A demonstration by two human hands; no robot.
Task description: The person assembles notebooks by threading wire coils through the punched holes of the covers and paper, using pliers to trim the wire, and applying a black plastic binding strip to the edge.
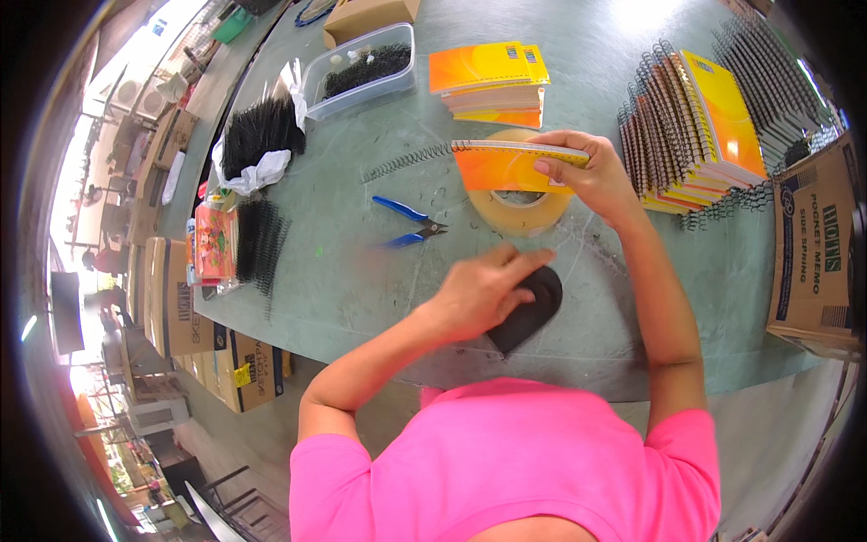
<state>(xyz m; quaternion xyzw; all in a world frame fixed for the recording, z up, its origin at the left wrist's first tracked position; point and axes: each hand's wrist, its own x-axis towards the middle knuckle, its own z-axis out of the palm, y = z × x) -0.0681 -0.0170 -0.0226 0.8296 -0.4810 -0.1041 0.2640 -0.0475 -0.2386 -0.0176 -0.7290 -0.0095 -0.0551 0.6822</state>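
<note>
My right hand (587, 176) is shut on a small orange notebook (506, 170), its bound edge turned up. A dark wire coil (406, 163) runs along that edge and sticks out well past the notebook's left end. Below it, my left hand (483, 287) is slightly blurred, index finger stretched out and thumb apart, with nothing visible between them. It hovers over or touches a black, rounded pad (537, 303) near the table's front edge; which, I cannot tell. Behind the notebook lies a large roll of clear yellowish tape (519, 217). Blue-handled pliers (424, 228) rest to the left.
Orange notebooks (492, 77) form a stack at the back. Coil-bound notebooks (722, 122) and loose coils (777, 77) stand at the right, beside a cardboard box (817, 244). Left are a clear tub (312, 95) of black pieces, bundled coils (257, 135) and more coils (260, 242).
</note>
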